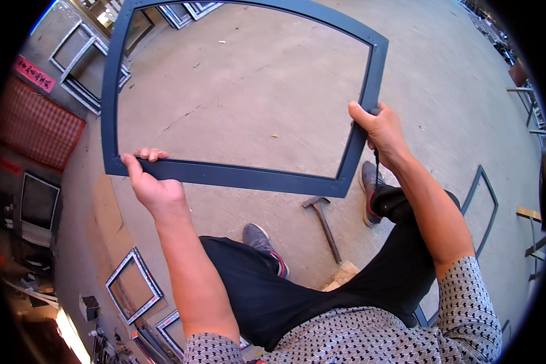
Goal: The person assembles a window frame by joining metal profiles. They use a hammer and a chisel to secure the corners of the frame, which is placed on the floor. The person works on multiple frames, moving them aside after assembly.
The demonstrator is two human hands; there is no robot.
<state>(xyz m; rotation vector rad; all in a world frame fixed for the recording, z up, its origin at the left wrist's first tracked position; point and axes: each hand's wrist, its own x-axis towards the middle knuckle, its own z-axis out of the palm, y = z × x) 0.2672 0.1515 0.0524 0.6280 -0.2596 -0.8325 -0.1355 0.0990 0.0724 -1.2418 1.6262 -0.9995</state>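
I hold up a dark blue-grey window frame [242, 175], four-sided with gently bowed edges and no pane visible in it. My left hand [155, 187] is wrapped round its lower bar near the left corner, fingertips showing over the inner edge. On the right side bar, my right hand [384, 132] grips with the thumb lying across the face. Something small and dark is also in that palm, with a thin black strand hanging below; I cannot make out what it is. Below the frame, a hammer [325, 225] lies on the floor between my feet.
A pale block [341, 276] lies just nearer than the hammer. Smaller frames [134, 285] lie at lower left, and others [85, 70] lean at upper left. A dark frame [484, 212] lies to my right. A checked red cloth [39, 121] hangs at far left.
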